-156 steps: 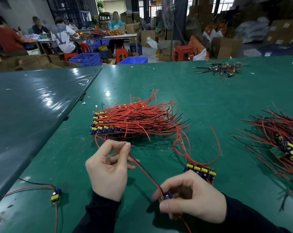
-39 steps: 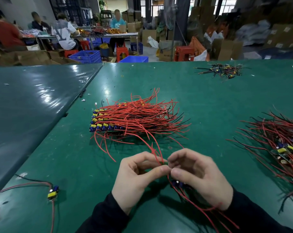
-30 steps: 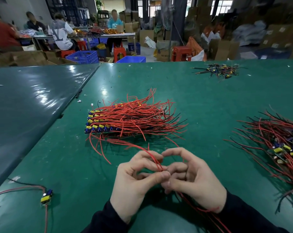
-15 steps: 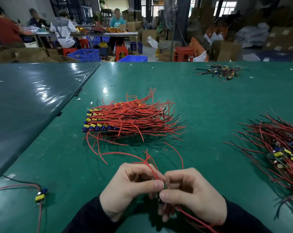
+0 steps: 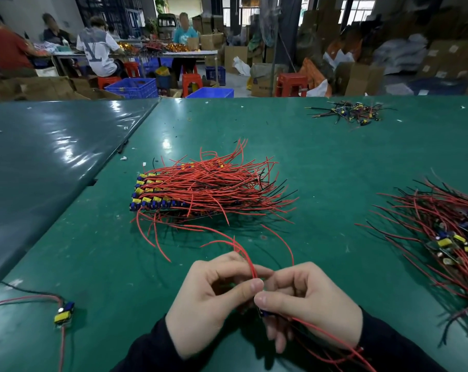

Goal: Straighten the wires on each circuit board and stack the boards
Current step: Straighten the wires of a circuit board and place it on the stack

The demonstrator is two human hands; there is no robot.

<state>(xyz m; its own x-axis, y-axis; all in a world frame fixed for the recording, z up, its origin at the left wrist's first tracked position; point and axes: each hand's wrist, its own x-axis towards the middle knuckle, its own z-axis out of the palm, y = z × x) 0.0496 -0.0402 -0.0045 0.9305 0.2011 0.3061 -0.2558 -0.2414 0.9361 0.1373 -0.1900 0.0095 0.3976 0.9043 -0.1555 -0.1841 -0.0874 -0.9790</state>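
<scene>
Both hands are down near the bottom edge, pretty much touching each other. The left hand [image 5: 216,299] pinches a thin red wire [image 5: 250,260] between thumb and forefinger, and that wire runs up and away from the fingers toward the pile. The right hand [image 5: 310,304] has its fingers curled round a small circuit board with blue parts [image 5: 265,313]; only a sliver of it peeks out under the thumb, so can't say much about it. More red wires trail out past the right wrist.

Just beyond the hands sits the neat stack of boards with yellow and blue components [image 5: 157,196], its red and black wires all fanning off to the right. Off at the right edge is a messier heap of red-wired boards [image 5: 447,232]. One lone small board with a yellow part [image 5: 63,314] lies near the left, on the green table mat [image 5: 334,162]. A small tangle of dark wire scraps [image 5: 350,112] is well apart at the far side.
</scene>
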